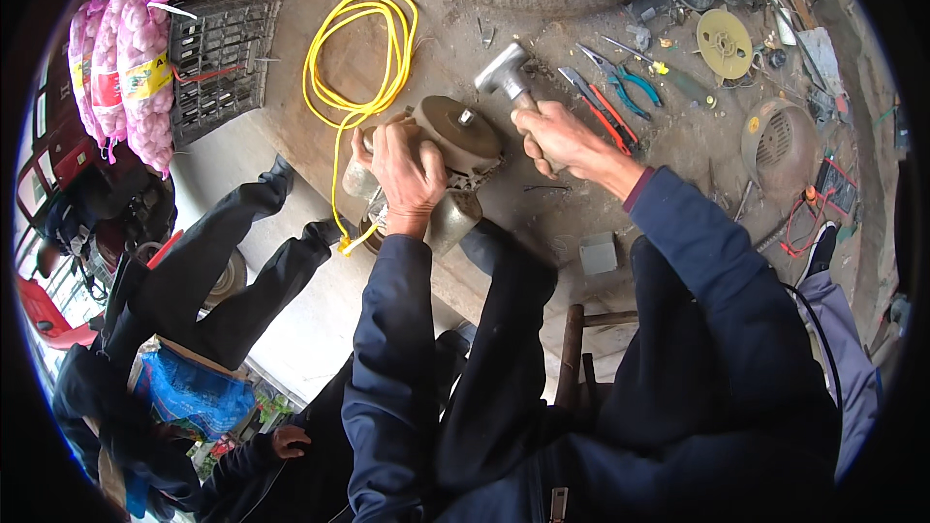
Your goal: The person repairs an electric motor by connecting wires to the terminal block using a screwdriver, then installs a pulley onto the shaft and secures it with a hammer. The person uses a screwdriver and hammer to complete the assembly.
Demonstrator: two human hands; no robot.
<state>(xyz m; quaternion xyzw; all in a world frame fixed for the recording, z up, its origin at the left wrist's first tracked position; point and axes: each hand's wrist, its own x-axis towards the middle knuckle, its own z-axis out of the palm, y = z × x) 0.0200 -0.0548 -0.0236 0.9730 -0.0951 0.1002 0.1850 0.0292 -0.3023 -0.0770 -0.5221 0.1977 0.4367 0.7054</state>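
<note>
My right hand (564, 140) is closed round the handle of a hammer (502, 71), its metal head raised beside a dirty metal machine. That machine, which looks like a motor or pump, has a round brown disc (457, 134) with a short shaft stub in its middle, and a grey rounded housing (452, 218) nearer to me. Curled fingers of my left hand (407, 176) grip the machine left of the disc; what lies under the palm is hidden. A yellow cord (389, 77) lies coiled beyond, one end running down beside the machine. The hammer and disc are apart.
Teal-handled pliers (635, 87), a red-handled tool (608, 116) and a screwdriver (635, 50) lie to the right. Farther right are a yellow reel (724, 44) and a slotted round cover (778, 140). A black crate (228, 63) stands left; another person's hand (290, 442) shows lower left.
</note>
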